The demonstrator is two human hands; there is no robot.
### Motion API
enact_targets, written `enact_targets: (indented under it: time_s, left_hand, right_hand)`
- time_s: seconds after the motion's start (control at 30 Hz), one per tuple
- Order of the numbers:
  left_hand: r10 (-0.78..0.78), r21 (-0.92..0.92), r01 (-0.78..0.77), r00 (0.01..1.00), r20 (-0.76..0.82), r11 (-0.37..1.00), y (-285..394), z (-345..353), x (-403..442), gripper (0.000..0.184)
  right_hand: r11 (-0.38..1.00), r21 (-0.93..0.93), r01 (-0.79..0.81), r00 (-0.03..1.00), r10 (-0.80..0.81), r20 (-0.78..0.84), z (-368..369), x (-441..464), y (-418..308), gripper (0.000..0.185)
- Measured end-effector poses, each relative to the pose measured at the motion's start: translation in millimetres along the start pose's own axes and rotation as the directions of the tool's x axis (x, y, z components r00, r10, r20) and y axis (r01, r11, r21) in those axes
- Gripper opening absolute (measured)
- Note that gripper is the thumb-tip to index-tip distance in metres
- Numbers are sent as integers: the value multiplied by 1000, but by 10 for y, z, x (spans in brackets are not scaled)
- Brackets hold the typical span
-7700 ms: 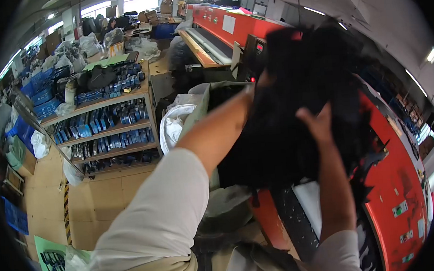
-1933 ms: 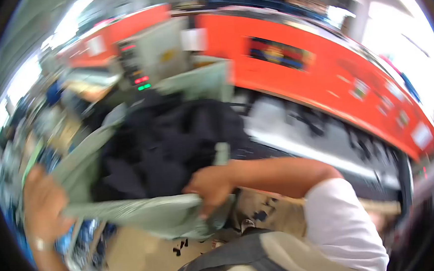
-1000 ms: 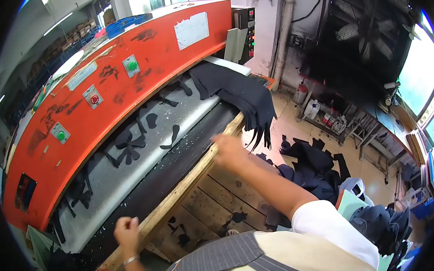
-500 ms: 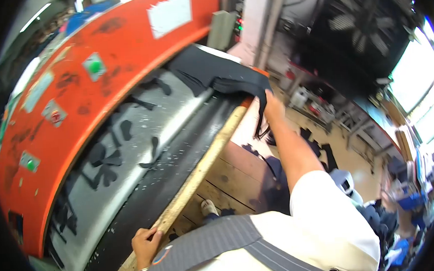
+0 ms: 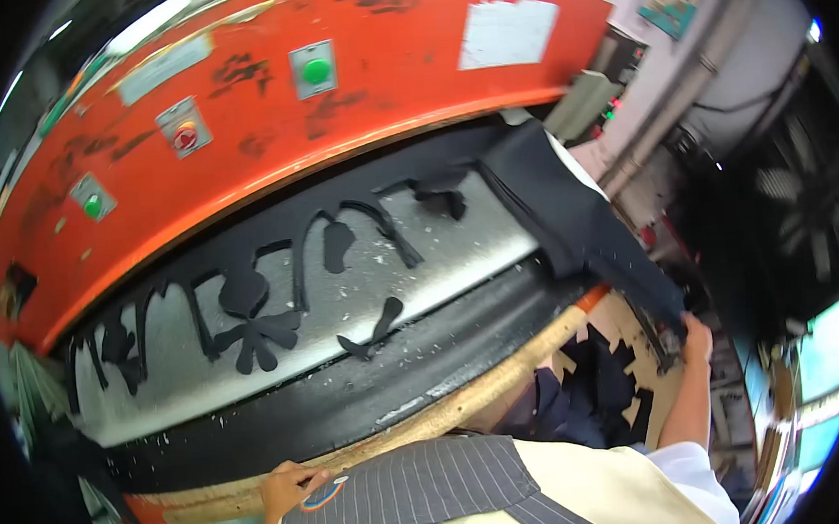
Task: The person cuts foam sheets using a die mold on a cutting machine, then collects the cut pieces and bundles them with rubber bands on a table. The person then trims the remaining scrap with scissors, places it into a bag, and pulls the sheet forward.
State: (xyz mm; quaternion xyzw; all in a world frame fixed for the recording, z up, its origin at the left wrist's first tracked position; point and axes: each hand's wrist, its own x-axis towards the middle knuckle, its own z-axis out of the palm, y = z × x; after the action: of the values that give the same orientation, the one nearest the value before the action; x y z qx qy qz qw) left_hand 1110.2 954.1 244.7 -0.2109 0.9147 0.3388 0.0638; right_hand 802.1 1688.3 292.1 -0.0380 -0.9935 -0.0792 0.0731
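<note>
Black sheet material [image 5: 585,218] lies over the right end of the red machine [image 5: 248,128] and hangs past its front edge. My right hand [image 5: 698,338] grips the hanging lower end of this material at the right. On the wooden edge strip [image 5: 428,396], near my body, rests my left hand [image 5: 289,486], its fingers bent and nothing visible in them. Black cut pieces [image 5: 245,292] lie on the grey metal bed [image 5: 373,294] between the hands and the machine's red cover.
Green and red buttons [image 5: 317,71] sit on the red cover. Black scraps [image 5: 599,376] are heaped on the floor. A large fan [image 5: 799,191] stands at the right, and pale green sacking [image 5: 33,382] hangs at the left.
The view has turned toward the machine. My right hand has gone from near the bed's corner out to the right, drawing the black material along. My left hand stays at the wooden edge.
</note>
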Motion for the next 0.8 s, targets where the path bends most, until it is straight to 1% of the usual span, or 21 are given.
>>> enact_targets:
  time_s: [0.03, 0.07, 0.1, 0.17, 0.2, 0.23, 0.27, 0.3, 0.33, 0.37, 0.4, 0.47, 0.5, 0.53, 0.57, 0.6, 0.67, 0.7, 0.73, 0.77, 0.8]
  left_hand:
    - [-60, -76, 63, 998, 35, 995, 71, -56, 17, 21]
    - [-110, -152, 119, 992, 64, 981, 125, -88, 52, 19]
    - [-136, -167, 139, 990, 28, 976, 138, -92, 105, 19]
    - [-190, -324, 137, 972, -136, 936, 103, -149, 128, 20]
    - [-210, -339, 140, 961, -180, 930, 21, -192, 186, 22]
    - [-240, -348, 153, 945, -224, 925, -89, -228, 265, 24]
    - [-261, -418, 139, 932, -252, 898, -44, -340, 361, 24]
    - [-286, -480, 115, 910, -300, 870, 39, -520, 491, 25]
    - [-265, -513, 59, 902, -340, 857, 154, -720, 601, 26]
    - [-318, -558, 51, 863, -393, 828, 81, -816, 674, 28]
    - [-337, -539, 67, 843, -419, 839, 67, -1008, 763, 29]
    - [-449, -749, -64, 766, -460, 660, -170, -1273, 1013, 26]
    - [-514, -821, -136, 720, -466, 554, -347, -1418, 1143, 25]
    - [-526, -833, -171, 704, -477, 526, -552, -1583, 1241, 23]
    - [-534, -843, -209, 693, -485, 495, -748, -1735, 1351, 22]
    - [-556, -819, -204, 644, -525, 537, -924, -1865, 1489, 24]
    - [-578, -797, -195, 594, -559, 571, -1302, -2036, 1838, 25]
    - [-577, -751, -155, 547, -606, 642, -1512, -2089, 2052, 26]
    - [-569, -701, -110, 503, -651, 705, -1694, -2129, 2249, 28]
    - [-565, -702, -118, 508, -650, 702, -1847, -2163, 2454, 28]
    - [-626, -755, -54, 523, -579, 653, -1988, -2178, 2663, 27]
  right_hand:
    - [983, -141, -116, 973, 142, 184, -80, 166, -16, 32]
    - [936, -312, -164, 892, 275, 358, -168, 334, -36, 32]
    - [964, -235, -122, 918, 199, 341, -337, 555, -73, 28]
    - [997, -74, -31, 949, 52, 312, -529, 947, -189, 24]
    - [990, 142, 25, 997, -34, 65, -573, 1214, -459, 22]
    - [929, 347, 129, 981, -68, -182, -580, 1491, -816, 21]
    - [792, 605, 83, 996, -50, -70, -566, 1769, -1178, 24]
    - [587, 809, 1, 996, -76, 54, -539, 2010, -1640, 28]
    - [326, 943, -58, 984, -141, 110, -490, 2109, -2202, 32]
    - [44, 988, -148, 962, -225, 155, -452, 2140, -2739, 37]
    - [-102, 955, -279, 912, -340, 230, -326, 2212, -3139, 49]
    - [-99, 861, -499, 785, -471, 401, 80, 2516, -3789, 61]
    - [-76, 795, -602, 717, -489, 496, 315, 2647, -4068, 66]
    - [-99, 723, -684, 699, -372, 610, 422, 2682, -4357, 70]
    - [-97, 724, -683, 695, -392, 603, 585, 2768, -4574, 70]
    - [-203, 706, -678, 732, -268, 626, 762, 2923, -4738, 69]
    - [-471, 674, -568, 819, -405, 407, 844, 3056, -4880, 63]
    - [-473, 677, -564, 822, -404, 402, 740, 3051, -4965, 63]
    - [-512, 597, -618, 784, -461, 416, 602, 3032, -5055, 59]
    - [-542, 514, -665, 746, -515, 421, 490, 3027, -5143, 56]
    - [-529, 591, -609, 790, -468, 396, 465, 3091, -5204, 51]
